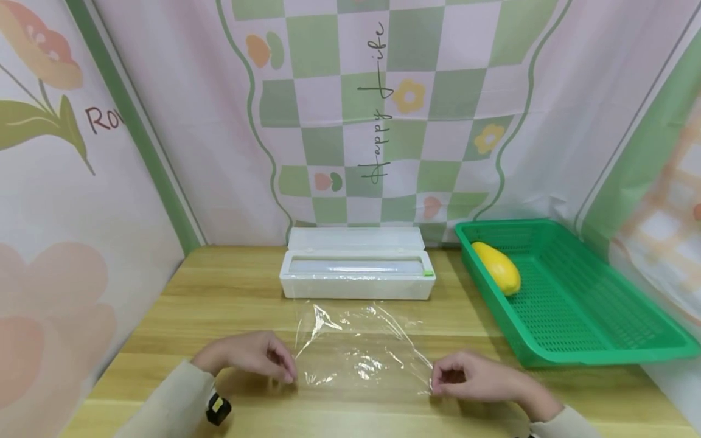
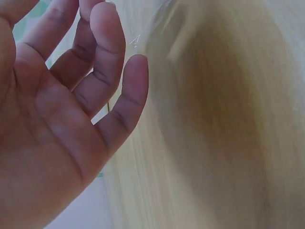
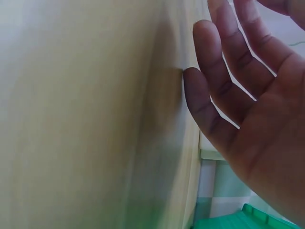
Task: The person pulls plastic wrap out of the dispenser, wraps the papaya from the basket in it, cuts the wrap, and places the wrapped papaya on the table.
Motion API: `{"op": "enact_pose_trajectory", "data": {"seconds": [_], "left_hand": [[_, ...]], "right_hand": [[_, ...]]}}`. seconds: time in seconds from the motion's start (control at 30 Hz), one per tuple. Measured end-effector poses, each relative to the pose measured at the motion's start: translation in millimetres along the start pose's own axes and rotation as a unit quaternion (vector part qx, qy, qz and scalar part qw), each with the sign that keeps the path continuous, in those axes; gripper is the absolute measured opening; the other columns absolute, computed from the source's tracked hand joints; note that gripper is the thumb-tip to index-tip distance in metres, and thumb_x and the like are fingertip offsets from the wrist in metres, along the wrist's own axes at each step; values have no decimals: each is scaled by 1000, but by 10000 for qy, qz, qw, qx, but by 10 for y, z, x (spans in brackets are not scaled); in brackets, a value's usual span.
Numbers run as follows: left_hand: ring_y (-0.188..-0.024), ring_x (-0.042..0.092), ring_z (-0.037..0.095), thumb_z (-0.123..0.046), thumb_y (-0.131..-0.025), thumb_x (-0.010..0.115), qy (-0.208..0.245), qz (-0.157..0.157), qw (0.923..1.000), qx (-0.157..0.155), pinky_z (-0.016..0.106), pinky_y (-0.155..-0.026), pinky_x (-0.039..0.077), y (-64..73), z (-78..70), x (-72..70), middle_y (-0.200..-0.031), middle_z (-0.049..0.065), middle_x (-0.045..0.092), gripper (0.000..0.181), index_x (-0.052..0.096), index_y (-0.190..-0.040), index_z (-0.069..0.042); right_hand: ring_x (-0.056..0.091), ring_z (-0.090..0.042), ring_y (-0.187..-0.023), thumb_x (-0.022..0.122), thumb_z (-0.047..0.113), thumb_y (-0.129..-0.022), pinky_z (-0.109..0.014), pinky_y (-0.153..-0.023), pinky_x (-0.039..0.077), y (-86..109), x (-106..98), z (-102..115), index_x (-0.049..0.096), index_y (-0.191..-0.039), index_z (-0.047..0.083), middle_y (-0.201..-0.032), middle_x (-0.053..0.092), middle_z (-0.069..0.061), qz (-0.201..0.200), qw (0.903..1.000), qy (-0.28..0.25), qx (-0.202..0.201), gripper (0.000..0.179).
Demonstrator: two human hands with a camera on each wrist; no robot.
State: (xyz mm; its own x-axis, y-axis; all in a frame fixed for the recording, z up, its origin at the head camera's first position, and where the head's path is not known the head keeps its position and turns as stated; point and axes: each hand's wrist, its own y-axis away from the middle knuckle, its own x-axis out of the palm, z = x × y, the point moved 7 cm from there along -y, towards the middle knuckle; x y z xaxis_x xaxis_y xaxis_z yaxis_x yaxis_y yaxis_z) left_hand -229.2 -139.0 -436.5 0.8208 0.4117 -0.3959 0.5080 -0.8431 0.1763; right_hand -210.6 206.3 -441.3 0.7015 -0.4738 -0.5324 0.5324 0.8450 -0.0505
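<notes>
Clear film (image 1: 367,366) over a wooden table (image 1: 230,292), checkered curtain (image 1: 364,128) behind.

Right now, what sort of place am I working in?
Probably a small curtained-off tabletop work corner: patterned curtains hang behind and beside a wooden table, with clear film in use there.

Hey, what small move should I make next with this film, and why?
Perhaps draw the film gently toward you, keeping it spread: your left hand and right hand pinch its near corners, and it seems to run back to the open box.
</notes>
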Motion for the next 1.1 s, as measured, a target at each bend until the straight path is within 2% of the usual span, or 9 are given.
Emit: {"op": "enact_pose_trajectory", "data": {"seconds": [0.3,0.43,0.53,0.63,0.77,0.87,0.93,1.03,1.1], "left_hand": [[-77,61,2,-11,-87,74,209,340,9990,-191,15,-71,51,-1,71,113,-95,-2,71,18,75,-104,-3],[-70,55,-1,-19,-91,73,-67,313,9987,-395,13,-63,45,-3,74,125,-88,-6,71,15,78,-98,-7],[-64,48,-2,-29,-95,69,-358,205,9976,-564,14,-59,40,2,77,119,-84,-10,71,21,79,-94,-11],[-68,54,-1,-32,-96,66,-552,115,9968,-564,18,-66,45,3,62,121,-85,-11,72,23,79,-95,-13],[-78,64,4,-27,-94,70,-545,40,9980,-320,23,-75,53,-21,41,138,-90,-10,72,17,77,-100,-13],[-79,64,5,-22,-91,74,-575,-286,9979,-99,24,-74,55,-56,43,107,-91,-8,71,15,75,-102,-11],[-84,63,5,-23,-89,77,-858,-639,9942,54,25,-78,55,-74,39,70,-95,-8,69,18,73,-103,-11],[-91,61,7,-30,-87,79,-1473,-1150,9823,129,27,-84,54,-94,32,26,-101,-8,66,26,71,-106,-14],[-97,59,9,-35,-85,80,-1959,-1447,9698,109,30,-89,53,-96,22,11,-106,-9,62,33,70,-110,-15]], "right_hand": [[54,6,-68,59,12,-101,-22,-60,51,-1,38,-35,74,-95,16,-84,70,7,71,9997,160,185,16],[57,4,-69,65,13,-98,-23,-60,53,-6,64,-43,74,-96,16,-83,71,7,70,9996,94,255,10],[62,-1,-73,69,10,-94,-26,-61,56,-4,92,-51,73,-100,13,-85,71,6,104,9991,-153,384,7],[64,-5,-74,72,5,-90,-27,-61,57,5,103,-56,70,-105,10,-87,70,5,107,9982,-329,483,16],[64,-6,-76,75,6,-87,-27,-64,57,6,99,-47,68,-107,10,-88,69,6,85,9986,-199,491,22],[63,-5,-77,76,10,-88,-27,-65,57,-3,95,-34,67,-109,11,-89,68,7,80,9990,-86,440,23],[63,-5,-77,76,11,-88,-27,-65,57,-10,93,-29,67,-110,10,-89,68,8,81,9991,-72,411,23],[63,-5,-77,76,12,-89,-27,-65,57,-15,86,-26,67,-110,10,-90,68,8,68,9993,-41,378,23],[63,-5,-78,75,13,-90,-27,-65,57,-16,80,-26,67,-110,10,-90,68,7,56,9993,-29,375,23]]}}
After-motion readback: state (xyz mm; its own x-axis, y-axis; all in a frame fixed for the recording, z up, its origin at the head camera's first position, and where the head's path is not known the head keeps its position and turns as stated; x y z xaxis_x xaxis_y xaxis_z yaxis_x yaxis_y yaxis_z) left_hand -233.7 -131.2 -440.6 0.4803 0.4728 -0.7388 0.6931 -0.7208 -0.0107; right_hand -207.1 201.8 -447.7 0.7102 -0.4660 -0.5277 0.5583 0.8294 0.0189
